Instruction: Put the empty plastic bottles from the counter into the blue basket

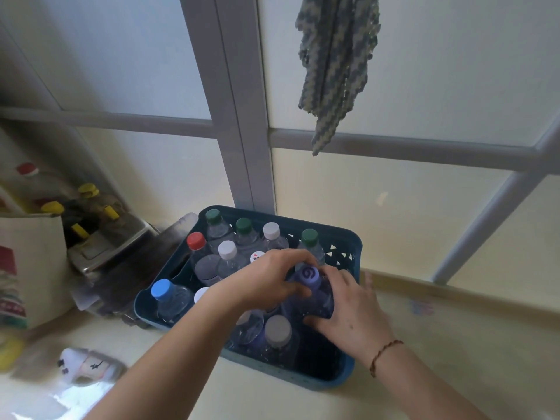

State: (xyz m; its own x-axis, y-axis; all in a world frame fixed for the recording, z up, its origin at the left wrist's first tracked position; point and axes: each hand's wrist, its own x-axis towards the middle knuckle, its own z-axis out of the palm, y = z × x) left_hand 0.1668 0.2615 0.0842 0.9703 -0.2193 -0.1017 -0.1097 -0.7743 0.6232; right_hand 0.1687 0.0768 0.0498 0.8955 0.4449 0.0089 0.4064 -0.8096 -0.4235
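two hands meet over a blue basket (348, 241) on a pale counter (454, 359), both wrapped around one purple-capped bottle (307, 275) standing among the others inside it. the left hand (266, 280) curls its fingers and thumb around the bottle's neck from the basket's left side; the right hand (351, 310), a red thread bracelet (383, 354) at its wrist, grips the bottle's body from the basket's right side, thumb underneath.

counted by their caps, the basket holds three green-capped bottles (213, 218) along its far wall, two white-capped bottles (271, 231) near the middle, one red-capped bottle (196, 241) by its left wall, one blue-capped bottle (162, 290) in its near left corner and one grey-capped bottle (278, 331) near its front wall. two more pale caps peek out beside the left forearm, partly hidden; how many bottles lie under the hands cannot be told.

left of the basket stand a metal box (112, 253), several yellow-capped containers (88, 190) and a paper bag (33, 268). above the basket, a checked cloth (336, 62) hangs before a frosted window (424, 71).
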